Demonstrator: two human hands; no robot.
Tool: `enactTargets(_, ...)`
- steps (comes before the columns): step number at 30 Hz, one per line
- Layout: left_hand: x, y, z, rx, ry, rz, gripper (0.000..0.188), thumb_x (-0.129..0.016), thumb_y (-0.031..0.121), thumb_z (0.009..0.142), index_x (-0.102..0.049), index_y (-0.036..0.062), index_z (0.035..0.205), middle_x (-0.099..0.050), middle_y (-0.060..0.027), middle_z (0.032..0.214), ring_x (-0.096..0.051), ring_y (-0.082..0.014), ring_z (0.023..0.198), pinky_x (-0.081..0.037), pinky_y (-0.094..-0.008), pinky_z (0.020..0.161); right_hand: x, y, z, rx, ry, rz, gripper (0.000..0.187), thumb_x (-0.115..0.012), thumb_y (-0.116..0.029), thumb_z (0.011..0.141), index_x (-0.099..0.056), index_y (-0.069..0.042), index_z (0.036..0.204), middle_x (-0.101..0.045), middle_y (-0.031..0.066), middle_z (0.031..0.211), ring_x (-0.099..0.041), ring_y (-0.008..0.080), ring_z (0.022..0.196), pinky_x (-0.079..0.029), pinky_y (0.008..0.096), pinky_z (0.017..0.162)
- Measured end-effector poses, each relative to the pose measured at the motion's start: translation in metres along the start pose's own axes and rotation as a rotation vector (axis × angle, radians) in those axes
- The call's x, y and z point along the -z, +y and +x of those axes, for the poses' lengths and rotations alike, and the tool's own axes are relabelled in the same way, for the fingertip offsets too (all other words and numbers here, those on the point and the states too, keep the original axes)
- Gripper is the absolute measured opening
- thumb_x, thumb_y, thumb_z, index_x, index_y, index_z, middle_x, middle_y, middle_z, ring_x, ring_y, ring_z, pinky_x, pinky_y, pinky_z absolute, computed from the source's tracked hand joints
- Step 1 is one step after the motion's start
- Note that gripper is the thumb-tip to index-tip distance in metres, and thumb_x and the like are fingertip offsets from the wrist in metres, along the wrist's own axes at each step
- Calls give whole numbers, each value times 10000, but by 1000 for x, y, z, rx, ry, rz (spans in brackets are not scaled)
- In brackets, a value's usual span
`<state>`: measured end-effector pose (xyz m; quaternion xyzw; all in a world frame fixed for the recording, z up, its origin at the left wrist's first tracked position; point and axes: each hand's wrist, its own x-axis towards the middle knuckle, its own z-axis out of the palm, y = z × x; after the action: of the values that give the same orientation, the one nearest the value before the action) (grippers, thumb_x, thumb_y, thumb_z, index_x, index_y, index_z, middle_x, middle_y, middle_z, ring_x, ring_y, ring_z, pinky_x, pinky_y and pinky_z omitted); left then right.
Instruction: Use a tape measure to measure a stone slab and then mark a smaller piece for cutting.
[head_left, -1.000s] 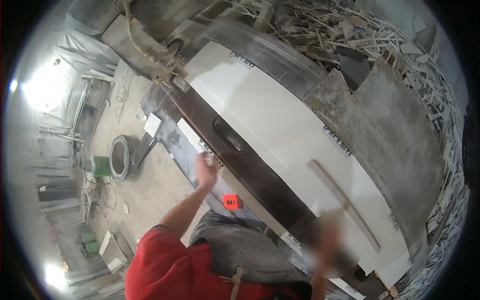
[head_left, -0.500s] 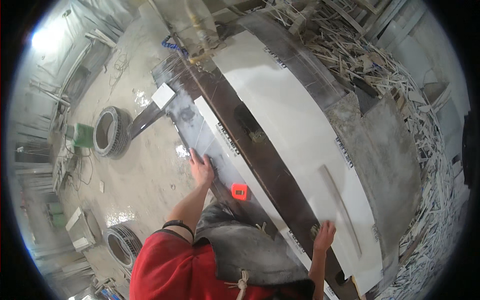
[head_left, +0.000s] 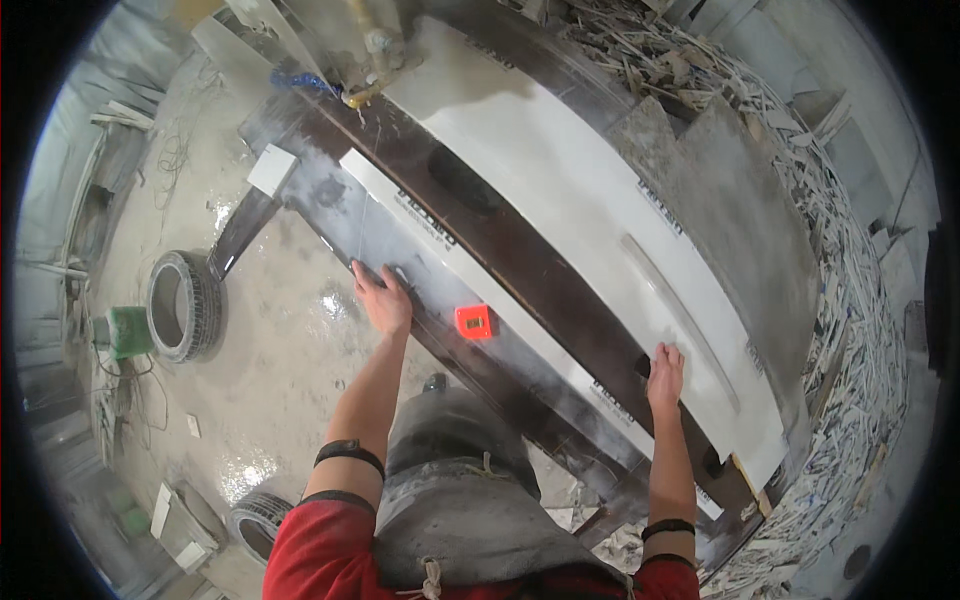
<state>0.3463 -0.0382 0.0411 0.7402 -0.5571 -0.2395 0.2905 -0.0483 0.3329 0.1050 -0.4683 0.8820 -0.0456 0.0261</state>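
Note:
My left hand (head_left: 384, 300) lies at the near edge of a wet, dark metal table (head_left: 335, 190), its fingers spread and holding nothing. Right of it, an orange-red tape measure (head_left: 474, 322) sits on the tabletop. Beyond that runs a narrow white strip (head_left: 500, 315) with dark print along it. A wide white slab (head_left: 560, 190) lies past a brown lengthwise band (head_left: 520, 240). My right hand (head_left: 665, 378) rests at the slab's near edge, fingers slightly bent and a little apart, with nothing visible in them. A thin pale strip (head_left: 680, 320) lies on the slab to its right.
A white block (head_left: 272, 170) sits at the table's far left corner. Two tyres (head_left: 185, 305) and a green container (head_left: 128, 332) stand on the wet floor at left. Yellowish pipework and a blue hose (head_left: 305, 80) are at the far end. Offcuts (head_left: 850, 440) heap along the right.
The whole view has shifted, bringing more of the near end of the table and both forearms into sight. My right hand's fingers look less curled. Both hands keep about the same places.

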Motion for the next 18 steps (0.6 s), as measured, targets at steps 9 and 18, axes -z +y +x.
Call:
enactTargets(9, -9, -19, -63, 258, 44, -202, 685, -497, 365, 1009, -213, -1, 1513, -373, -265, 1481, -368, -386, 1382, -325, -429, 1125, 1, 0, -1, 30, -33, 7, 423, -661, 16, 807, -610, 11, 1227, -566, 156, 1141, -531, 364, 1066, -459, 431, 935)
enactTargets(18, -13, 0, -129, 411, 53, -247, 578, -443, 410, 1000, -333, 123, 1490, -470, -174, 1428, -510, -391, 1258, -422, -466, 1031, -12, 19, -2, 76, -14, -93, 441, -686, -5, 817, -608, -29, 1251, -569, 142, 1143, -528, 351, 1075, -466, 427, 933)
